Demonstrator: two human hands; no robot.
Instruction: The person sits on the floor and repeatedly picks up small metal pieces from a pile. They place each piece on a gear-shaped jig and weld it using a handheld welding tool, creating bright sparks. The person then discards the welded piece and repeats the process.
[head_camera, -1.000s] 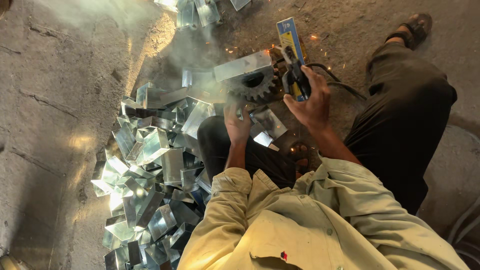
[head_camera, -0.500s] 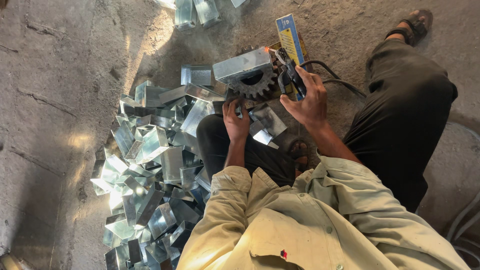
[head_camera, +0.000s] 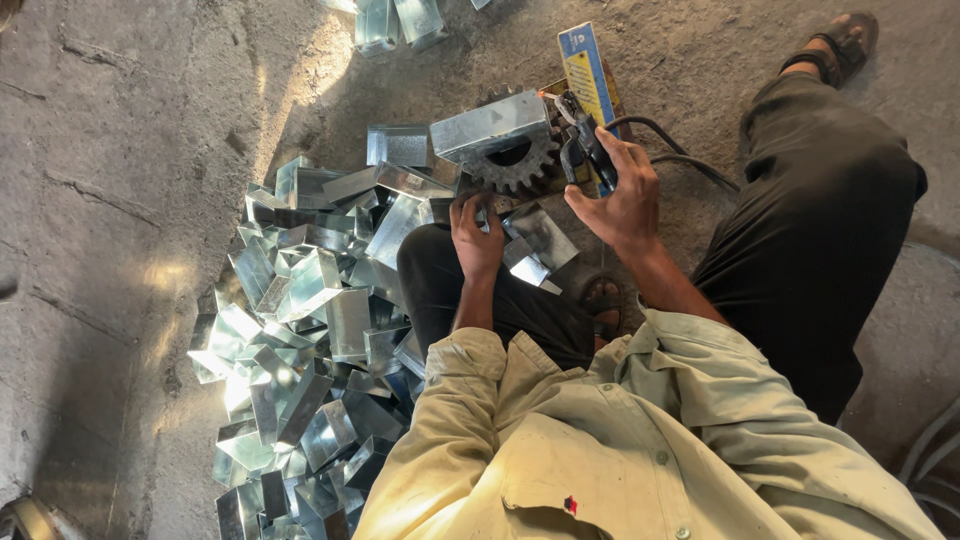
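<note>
Folded sheet-metal piece: lay on top of a dark toothed gear wheel on the floor, far from the person's body and between the two hands; its long axis ran left to right, slightly tilted, right end farther away
Right hand: closed around the dark handle of a welding electrode holder; fingers wrapped together on it; the holder's tip sat just beside the right end of the folded piece; whether it touched the metal could not be told
Left hand: rested on a smaller bent metal piece lying on the person's dark trouser leg; fingers curled together on its near edge, clamped lightly; just near of the gear
Key relation: the folded piece lay directly far of both hands; the right hand stood nearer to it, at its right end, while the left hand was just below the gear's near rim
Cable: a dark lead ran from the holder off to the right, across the floor and past the other leg
Blue and yellow box: a flat carton stood on the floor just far of the right hand, its long axis running near to far
Pile of cut pieces: many shiny folded sections heaped on the left, from beside the gear down to the near edge
Floor: rough grey concrete; sunlit patches on the left
Foot: a sandalled foot at far right, well apart from the work
</note>
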